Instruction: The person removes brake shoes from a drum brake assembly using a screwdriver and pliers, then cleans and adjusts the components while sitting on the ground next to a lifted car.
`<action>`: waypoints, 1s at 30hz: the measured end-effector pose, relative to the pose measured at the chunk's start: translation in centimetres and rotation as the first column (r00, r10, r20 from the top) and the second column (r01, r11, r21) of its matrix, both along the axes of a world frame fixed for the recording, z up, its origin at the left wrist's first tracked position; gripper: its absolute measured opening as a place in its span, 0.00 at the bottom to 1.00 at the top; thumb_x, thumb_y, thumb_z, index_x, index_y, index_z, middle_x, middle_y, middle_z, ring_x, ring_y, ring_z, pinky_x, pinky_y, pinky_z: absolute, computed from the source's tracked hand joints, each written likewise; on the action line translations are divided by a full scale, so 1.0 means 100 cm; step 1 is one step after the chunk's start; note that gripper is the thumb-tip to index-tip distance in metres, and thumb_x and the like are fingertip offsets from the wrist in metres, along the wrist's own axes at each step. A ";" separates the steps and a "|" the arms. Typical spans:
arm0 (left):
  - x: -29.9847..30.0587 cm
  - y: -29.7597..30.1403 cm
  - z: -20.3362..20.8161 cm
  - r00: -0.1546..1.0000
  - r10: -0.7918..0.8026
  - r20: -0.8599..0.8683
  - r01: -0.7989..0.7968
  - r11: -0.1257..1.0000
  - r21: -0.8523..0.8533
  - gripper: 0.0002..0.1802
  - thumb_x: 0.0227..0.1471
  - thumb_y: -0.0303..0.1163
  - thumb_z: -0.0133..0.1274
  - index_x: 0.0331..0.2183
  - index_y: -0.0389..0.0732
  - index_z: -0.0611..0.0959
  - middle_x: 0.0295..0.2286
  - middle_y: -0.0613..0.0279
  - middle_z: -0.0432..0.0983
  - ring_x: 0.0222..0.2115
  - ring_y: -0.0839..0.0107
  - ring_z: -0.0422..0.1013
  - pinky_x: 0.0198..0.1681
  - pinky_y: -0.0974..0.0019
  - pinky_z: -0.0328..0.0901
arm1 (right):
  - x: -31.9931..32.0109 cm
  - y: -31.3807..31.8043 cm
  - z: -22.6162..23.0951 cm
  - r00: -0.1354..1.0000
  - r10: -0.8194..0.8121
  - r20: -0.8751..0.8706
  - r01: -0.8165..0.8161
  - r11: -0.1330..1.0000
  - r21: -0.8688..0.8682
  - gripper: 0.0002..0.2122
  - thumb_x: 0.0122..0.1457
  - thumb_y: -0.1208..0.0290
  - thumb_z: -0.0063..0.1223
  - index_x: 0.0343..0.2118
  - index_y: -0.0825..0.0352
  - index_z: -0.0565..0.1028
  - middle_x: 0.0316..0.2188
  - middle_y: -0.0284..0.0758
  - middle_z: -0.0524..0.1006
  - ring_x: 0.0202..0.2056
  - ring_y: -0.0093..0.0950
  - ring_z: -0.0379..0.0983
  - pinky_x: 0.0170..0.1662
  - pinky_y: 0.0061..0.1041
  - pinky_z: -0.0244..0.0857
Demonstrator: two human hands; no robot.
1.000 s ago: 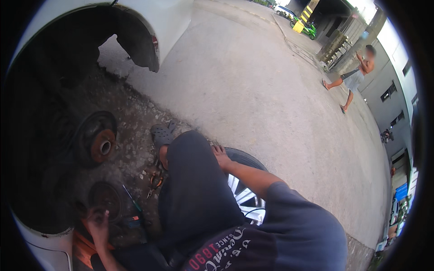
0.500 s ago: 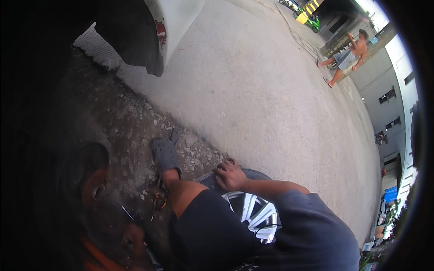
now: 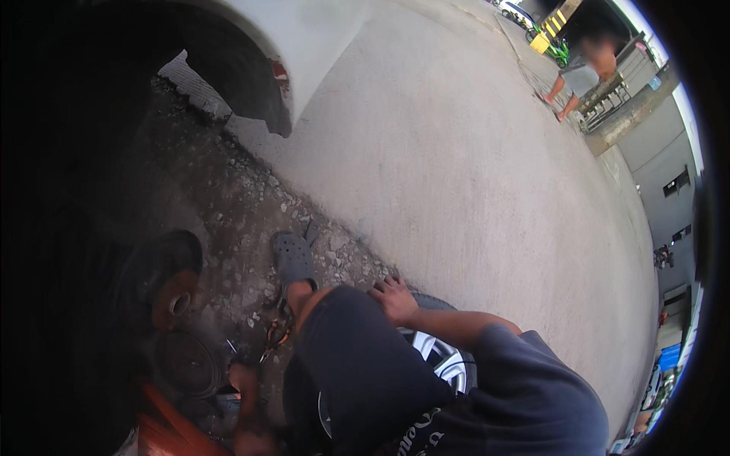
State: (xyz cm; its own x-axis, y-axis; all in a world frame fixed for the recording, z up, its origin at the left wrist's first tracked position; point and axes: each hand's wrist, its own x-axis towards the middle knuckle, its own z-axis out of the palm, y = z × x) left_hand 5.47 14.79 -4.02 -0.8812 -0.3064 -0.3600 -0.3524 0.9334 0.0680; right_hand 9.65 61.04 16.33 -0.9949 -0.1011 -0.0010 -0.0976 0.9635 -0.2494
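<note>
My left hand (image 3: 242, 378) is low in the shade at left, its fingers closed and dim. A thin metal-shafted tool (image 3: 231, 346) sticks up from it; its handle is hidden. Beside that hand lies a dark round drum-like part (image 3: 188, 363), and above it a rusty wheel hub (image 3: 179, 304). Orange-handled pliers (image 3: 275, 338) lie on the dirt between the hand and my leg. My right hand (image 3: 395, 301) rests with fingers spread on the tyre (image 3: 430, 302) of a wheel with silver spokes (image 3: 452, 372), partly covered by my leg and arm.
An orange-red metal frame (image 3: 171, 422) stands at lower left. A white vehicle body (image 3: 304, 53) with a dark wheel arch overhangs the upper left. Broken stones (image 3: 334, 251) edge the concrete pavement (image 3: 471, 167). A person (image 3: 584, 76) stands far off at upper right.
The view has shifted, moving the scene slightly right. The metal shaft by my left hand now shows shorter and more upright. My right hand stays on the tyre. The distant person has changed posture.
</note>
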 end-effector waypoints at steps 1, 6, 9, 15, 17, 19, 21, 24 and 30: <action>0.007 0.003 0.010 0.998 0.017 -0.052 -0.014 0.999 0.045 0.19 0.40 0.40 0.64 0.34 0.37 0.84 0.36 0.48 0.81 0.38 0.50 0.79 0.43 0.53 0.73 | 0.002 0.003 -0.003 1.000 -0.026 0.004 0.026 0.999 -0.024 0.13 0.57 0.60 0.51 0.36 0.65 0.76 0.35 0.43 0.74 0.45 0.42 0.70 0.54 0.50 0.57; 0.041 -0.005 0.066 0.833 0.076 -0.548 0.158 0.917 0.367 0.22 0.41 0.35 0.65 0.37 0.30 0.81 0.34 0.47 0.80 0.34 0.54 0.78 0.41 0.55 0.71 | -0.002 0.003 -0.009 0.985 -0.163 0.056 0.168 0.979 -0.113 0.20 0.57 0.57 0.51 0.49 0.65 0.74 0.44 0.50 0.72 0.50 0.46 0.69 0.53 0.49 0.59; 0.027 -0.010 0.115 0.813 0.221 -0.539 0.253 0.698 0.669 0.17 0.43 0.26 0.62 0.36 0.28 0.79 0.31 0.51 0.78 0.31 0.62 0.74 0.38 0.59 0.68 | -0.076 -0.002 0.026 0.945 -0.313 0.094 0.317 0.808 -0.496 0.26 0.52 0.53 0.58 0.50 0.66 0.73 0.48 0.51 0.73 0.52 0.48 0.69 0.52 0.41 0.65; -0.036 0.001 0.231 0.676 0.310 -0.668 0.380 0.629 0.678 0.13 0.47 0.25 0.62 0.34 0.28 0.79 0.28 0.59 0.76 0.29 0.71 0.69 0.36 0.65 0.66 | -0.241 -0.068 0.188 0.891 0.379 0.250 -0.169 0.788 -0.592 0.24 0.57 0.57 0.59 0.53 0.67 0.74 0.46 0.42 0.77 0.43 0.34 0.75 0.42 0.33 0.70; -0.049 -0.001 0.263 0.665 0.305 -0.682 0.402 0.624 0.670 0.12 0.50 0.26 0.61 0.34 0.28 0.79 0.29 0.60 0.76 0.29 0.71 0.68 0.36 0.65 0.66 | -0.249 -0.127 0.220 0.787 0.566 0.244 -0.460 0.803 -0.379 0.25 0.57 0.53 0.58 0.52 0.67 0.75 0.48 0.46 0.77 0.49 0.41 0.74 0.50 0.37 0.68; -0.057 -0.002 0.286 0.677 0.290 -0.677 0.423 0.600 0.679 0.12 0.52 0.27 0.60 0.35 0.28 0.79 0.29 0.60 0.76 0.29 0.72 0.68 0.36 0.66 0.66 | -0.237 -0.194 0.227 0.661 0.694 0.286 -0.652 0.720 -0.238 0.25 0.57 0.52 0.56 0.50 0.68 0.76 0.47 0.48 0.78 0.51 0.42 0.73 0.53 0.38 0.66; -0.064 -0.006 0.305 0.697 0.262 -0.667 0.441 0.577 0.687 0.12 0.54 0.28 0.59 0.36 0.28 0.79 0.30 0.59 0.77 0.30 0.72 0.69 0.37 0.67 0.66 | -0.209 -0.253 0.213 0.635 0.737 0.232 -0.692 0.676 -0.252 0.24 0.59 0.52 0.53 0.49 0.68 0.76 0.46 0.48 0.78 0.51 0.43 0.73 0.54 0.39 0.65; -0.059 -0.016 0.326 0.726 0.274 -0.631 0.504 0.413 0.759 0.13 0.56 0.29 0.57 0.39 0.28 0.80 0.31 0.58 0.78 0.33 0.73 0.71 0.40 0.68 0.66 | -0.162 -0.311 0.179 0.766 0.622 0.165 -0.415 0.674 -0.611 0.22 0.63 0.53 0.48 0.50 0.66 0.75 0.48 0.49 0.76 0.51 0.46 0.72 0.54 0.38 0.65; -0.024 -0.048 0.345 0.876 0.049 -0.480 0.316 0.694 0.647 0.18 0.52 0.32 0.59 0.39 0.26 0.81 0.32 0.50 0.82 0.36 0.71 0.75 0.40 0.65 0.69 | -0.110 -0.335 0.124 0.779 0.585 0.224 -0.042 0.405 -0.913 0.22 0.63 0.55 0.49 0.54 0.66 0.73 0.49 0.50 0.75 0.51 0.41 0.72 0.54 0.35 0.65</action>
